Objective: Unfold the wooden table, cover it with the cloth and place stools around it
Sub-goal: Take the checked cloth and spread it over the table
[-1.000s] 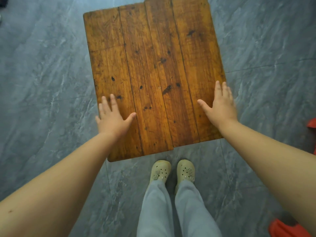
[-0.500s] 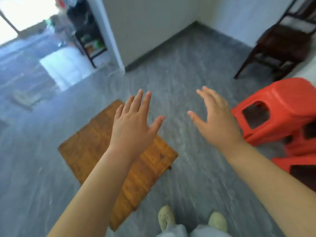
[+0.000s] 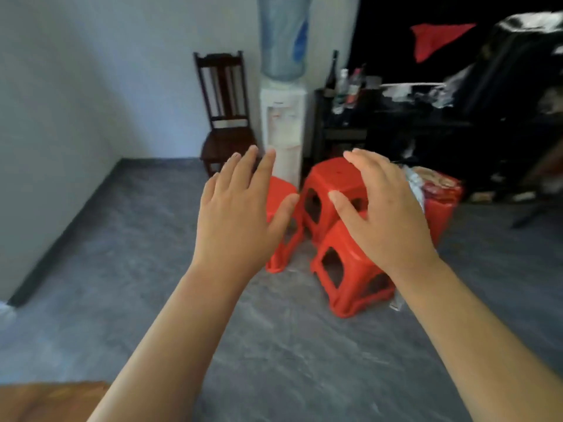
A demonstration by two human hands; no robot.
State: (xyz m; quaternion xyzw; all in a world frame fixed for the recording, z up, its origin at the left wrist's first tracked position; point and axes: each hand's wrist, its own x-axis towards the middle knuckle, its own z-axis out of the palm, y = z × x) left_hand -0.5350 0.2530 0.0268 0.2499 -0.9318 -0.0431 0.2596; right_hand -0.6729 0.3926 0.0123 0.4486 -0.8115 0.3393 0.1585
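The red stools are standing clustered on the grey floor at 1 o'clock, just before a water dispenser. The wooden surface is showing only a corner at 7 o'clock. The left hand and right hand are hovering in front of the stools, fingers spread, holding nothing.

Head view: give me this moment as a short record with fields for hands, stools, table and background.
left hand: raised, fingers straight, holding nothing
right hand: raised, fingers spread, holding nothing
stools: red plastic, clustered on the floor ahead; neither hand appears to touch them
bundle: wrapped, on top of the rightmost of them; contents unclear
table: only a wooden corner shows at bottom left, with no cloth on that part
background: dark wooden chair and water dispenser beyond the cluster
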